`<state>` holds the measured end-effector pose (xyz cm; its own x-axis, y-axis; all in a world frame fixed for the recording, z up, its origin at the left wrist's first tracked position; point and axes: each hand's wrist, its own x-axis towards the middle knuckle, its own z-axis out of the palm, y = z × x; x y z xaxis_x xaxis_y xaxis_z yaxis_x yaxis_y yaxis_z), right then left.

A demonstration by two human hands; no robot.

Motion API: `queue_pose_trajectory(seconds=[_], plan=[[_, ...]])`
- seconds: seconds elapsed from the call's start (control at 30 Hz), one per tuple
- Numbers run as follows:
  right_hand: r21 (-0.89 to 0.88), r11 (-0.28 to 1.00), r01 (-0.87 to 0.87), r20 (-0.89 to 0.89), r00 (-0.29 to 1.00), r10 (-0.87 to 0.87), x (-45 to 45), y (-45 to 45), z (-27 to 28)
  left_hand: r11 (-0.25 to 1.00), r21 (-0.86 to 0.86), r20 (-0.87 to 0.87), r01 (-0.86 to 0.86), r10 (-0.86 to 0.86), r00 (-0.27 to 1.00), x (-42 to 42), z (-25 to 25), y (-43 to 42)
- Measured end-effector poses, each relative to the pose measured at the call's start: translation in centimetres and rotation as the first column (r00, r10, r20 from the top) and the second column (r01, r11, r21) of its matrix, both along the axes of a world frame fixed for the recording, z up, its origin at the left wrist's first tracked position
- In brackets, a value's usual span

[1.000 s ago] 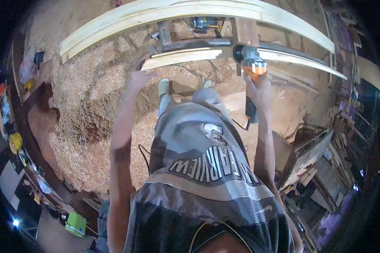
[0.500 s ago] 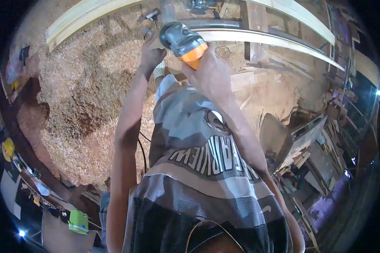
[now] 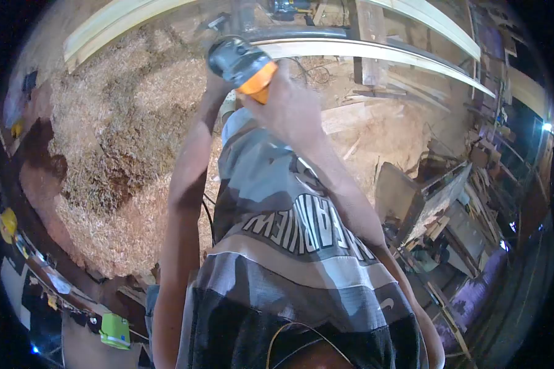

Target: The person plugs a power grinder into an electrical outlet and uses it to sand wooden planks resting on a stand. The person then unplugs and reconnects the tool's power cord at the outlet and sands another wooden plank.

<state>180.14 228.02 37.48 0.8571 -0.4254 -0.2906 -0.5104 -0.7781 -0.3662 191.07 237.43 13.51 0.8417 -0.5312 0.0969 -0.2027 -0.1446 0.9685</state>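
Observation:
My right hand (image 3: 289, 107) is closed round an orange and black power tool (image 3: 243, 66). The tool's dark head lies over the near end of a long pale wood strip (image 3: 351, 50), which runs off to the right. Just below and behind the head is my left hand (image 3: 216, 86); the tool covers its fingers, so their grip cannot be made out. A dark pipe-like bar (image 3: 305, 32) runs behind the strip.
Wood shavings (image 3: 123, 135) cover the ground at left. Another long pale board (image 3: 120, 27) arcs across the top. A second power tool (image 3: 289, 7) lies at the top centre. Scrap wood (image 3: 437, 203) is piled at right, and a green container (image 3: 114, 331) stands at lower left.
My right hand has carried the power tool leftward along the strip to its left end, beside my left hand. Over the last half second it shifted slightly further left.

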Motion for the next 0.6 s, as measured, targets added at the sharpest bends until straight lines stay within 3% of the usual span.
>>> queue_pose_trajectory(seconds=[0.1, 0.13, 0.23, 0.3, 0.37, 0.4, 0.43, 0.53, 0.6], plan=[[0.009, 0.999, 0.052, -0.051, 0.997, -0.051, -1.3, -0.8, 0.8, 0.991, -0.131, -0.012, 0.019, -0.021, 1.0, -0.2, 0.9, -0.1], [0.021, 0.993, 0.12, -0.121, 0.986, -0.116, -1.8, -1.5, 1.4, 0.999, 0.025, 0.193, 0.019, -0.024, 0.981, 0.1, 1.6, -0.6], [-0.043, 0.968, 0.247, -0.077, 0.965, -0.25, -4.7, -4.3, 0.2, 0.99, 0.141, 0.154, 0.013, -0.034, 0.988, -0.1, 0.6, -0.3], [-0.045, 0.961, 0.274, -0.127, 0.952, -0.278, -5.6, -6.0, 0.4, 0.992, 0.13, 0.162, 0.0, -0.021, 0.987, -0.4, 1.4, -0.5], [-0.115, 0.934, 0.34, -0.037, 0.938, -0.346, -7.0, -8.0, -0.6, 0.996, 0.083, 0.142, -0.041, 0.029, 0.989, -0.6, 2.0, -0.6], [-0.108, 0.925, 0.363, -0.01, 0.93, -0.367, -7.6, -9.0, -0.7, 0.986, 0.143, 0.037, -0.091, 0.086, 0.996, -0.9, 1.4, -1.0], [-0.104, 0.925, 0.366, -0.008, 0.929, -0.369, -8.3, -10.3, -1.1, 0.985, 0.146, 0.04, -0.089, 0.084, 0.996, -0.9, 0.9, -1.0], [-0.083, 0.931, 0.354, 0.228, 0.917, -0.328, -10.0, -13.6, -1.1, 0.973, 0.221, 0.024, -0.068, 0.064, 0.998, -0.7, 0.8, -0.7], [-0.094, 0.916, 0.389, 0.233, 0.903, -0.36, -11.8, -17.4, -2.2, 0.972, 0.231, -0.06, -0.05, 0.065, 0.996, -0.6, 1.3, -0.5]])
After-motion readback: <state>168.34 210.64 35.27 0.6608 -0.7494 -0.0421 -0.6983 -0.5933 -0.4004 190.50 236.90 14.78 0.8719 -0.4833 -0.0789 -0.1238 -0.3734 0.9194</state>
